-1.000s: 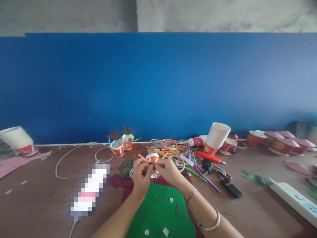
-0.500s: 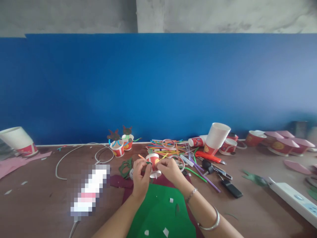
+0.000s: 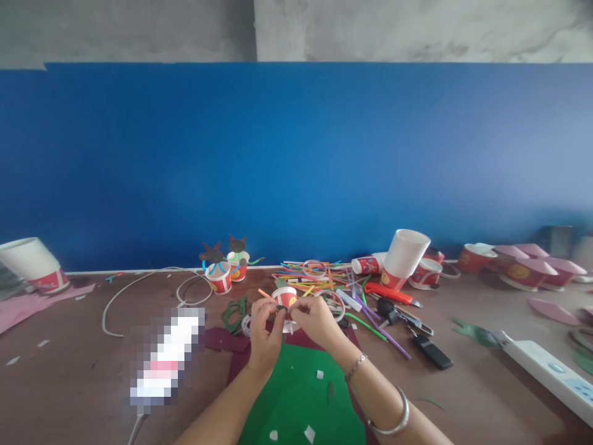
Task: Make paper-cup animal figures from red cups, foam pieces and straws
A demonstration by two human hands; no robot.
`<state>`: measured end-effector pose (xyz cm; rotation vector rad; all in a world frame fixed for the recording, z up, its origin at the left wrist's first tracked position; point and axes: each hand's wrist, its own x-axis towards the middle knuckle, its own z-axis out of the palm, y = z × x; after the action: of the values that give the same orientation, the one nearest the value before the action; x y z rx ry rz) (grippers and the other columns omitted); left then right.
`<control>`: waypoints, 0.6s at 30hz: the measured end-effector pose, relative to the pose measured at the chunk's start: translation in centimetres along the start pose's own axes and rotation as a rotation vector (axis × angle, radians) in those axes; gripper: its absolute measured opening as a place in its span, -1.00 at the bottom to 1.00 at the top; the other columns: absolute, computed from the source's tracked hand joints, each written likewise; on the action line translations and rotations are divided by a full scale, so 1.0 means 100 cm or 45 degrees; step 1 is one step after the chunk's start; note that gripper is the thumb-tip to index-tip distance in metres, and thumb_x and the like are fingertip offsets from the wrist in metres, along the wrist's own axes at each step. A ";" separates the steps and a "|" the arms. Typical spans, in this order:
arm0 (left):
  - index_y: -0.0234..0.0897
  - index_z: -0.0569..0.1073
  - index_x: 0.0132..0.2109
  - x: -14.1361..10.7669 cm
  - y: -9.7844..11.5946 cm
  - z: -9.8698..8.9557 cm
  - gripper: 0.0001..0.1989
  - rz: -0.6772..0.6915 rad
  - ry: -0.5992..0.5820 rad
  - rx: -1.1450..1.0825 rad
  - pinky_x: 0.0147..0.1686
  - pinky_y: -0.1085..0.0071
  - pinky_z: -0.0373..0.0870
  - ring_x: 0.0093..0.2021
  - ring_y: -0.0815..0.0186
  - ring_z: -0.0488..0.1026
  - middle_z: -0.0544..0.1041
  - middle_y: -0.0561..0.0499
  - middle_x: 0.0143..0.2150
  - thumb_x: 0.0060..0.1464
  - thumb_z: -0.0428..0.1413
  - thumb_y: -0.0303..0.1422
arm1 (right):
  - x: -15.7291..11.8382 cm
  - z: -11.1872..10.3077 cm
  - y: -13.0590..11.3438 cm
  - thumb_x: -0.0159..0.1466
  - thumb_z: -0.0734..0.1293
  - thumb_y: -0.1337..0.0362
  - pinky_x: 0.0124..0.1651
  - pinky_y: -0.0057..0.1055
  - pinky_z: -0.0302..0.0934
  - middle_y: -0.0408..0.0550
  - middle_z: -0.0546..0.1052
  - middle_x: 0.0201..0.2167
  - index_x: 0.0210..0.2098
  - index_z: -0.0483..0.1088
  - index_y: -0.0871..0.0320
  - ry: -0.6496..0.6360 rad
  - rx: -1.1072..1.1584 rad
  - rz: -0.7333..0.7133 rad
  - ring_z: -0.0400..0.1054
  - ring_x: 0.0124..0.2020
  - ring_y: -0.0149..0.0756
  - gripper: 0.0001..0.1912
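Between my hands stands a small red-and-white paper cup point(image 3: 284, 297), with an orange straw point(image 3: 265, 294) sticking out to its left. My left hand point(image 3: 265, 328) pinches the cup's left side, and a bit of green foam point(image 3: 280, 307) shows at the fingertips. My right hand point(image 3: 315, 321) grips the cup's right side and hides its lower part. Under my wrists lies a green foam sheet point(image 3: 301, 395) with small white scraps on it, on top of a dark maroon sheet point(image 3: 221, 339). A cut-out green foam piece point(image 3: 235, 314) lies just left of my left hand.
Behind my hands lies a heap of coloured straws point(image 3: 308, 275). To the right are a white cup stack point(image 3: 405, 253), an orange utility knife point(image 3: 388, 293), a black phone point(image 3: 432, 352) and a white power strip point(image 3: 546, 374). A white cable point(image 3: 139, 293) curves across the wooden table point(image 3: 55, 334) at left.
My fingers have shifted slightly around the cup, and my hands sit a little closer over it. The cup stays at about the same spot, and the objects on the table have not moved.
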<state>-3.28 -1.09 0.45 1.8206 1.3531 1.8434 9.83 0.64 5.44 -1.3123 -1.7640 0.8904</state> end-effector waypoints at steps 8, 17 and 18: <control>-0.29 0.36 -0.23 -0.002 -0.005 0.003 -0.86 -0.221 -0.045 -0.194 -0.34 0.44 0.34 -0.34 0.36 0.40 0.43 -0.03 -0.27 0.14 -0.01 -0.32 | 0.000 -0.015 0.003 0.00 0.21 0.39 -0.60 -0.51 -0.11 -0.20 0.24 -0.83 -0.81 0.27 0.20 -0.224 -0.327 0.018 0.05 -0.71 -0.50 -0.73; -0.29 0.43 -0.36 -0.003 -0.002 0.003 -0.84 -0.137 -0.076 -0.057 -0.46 0.48 0.32 -0.49 0.38 0.39 0.44 0.05 -0.49 0.09 0.04 -0.31 | -0.002 -0.008 -0.008 0.03 0.24 0.44 -0.27 -0.43 0.17 -0.05 0.51 -0.39 -0.42 0.45 0.18 -0.010 -0.132 -0.225 0.33 -0.32 -0.29 -0.84; -0.29 0.44 -0.36 -0.003 -0.002 0.003 -0.84 -0.130 -0.077 -0.059 -0.47 0.48 0.32 -0.50 0.38 0.39 0.45 0.05 -0.49 0.09 0.04 -0.31 | -0.002 -0.007 -0.008 0.03 0.25 0.44 -0.26 -0.42 0.17 -0.05 0.50 -0.41 -0.45 0.44 0.18 -0.005 -0.152 -0.236 0.33 -0.32 -0.28 -0.85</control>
<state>-3.04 -1.10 0.05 1.7359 1.3444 1.7400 10.15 0.35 6.40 -1.1977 -1.9314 0.6943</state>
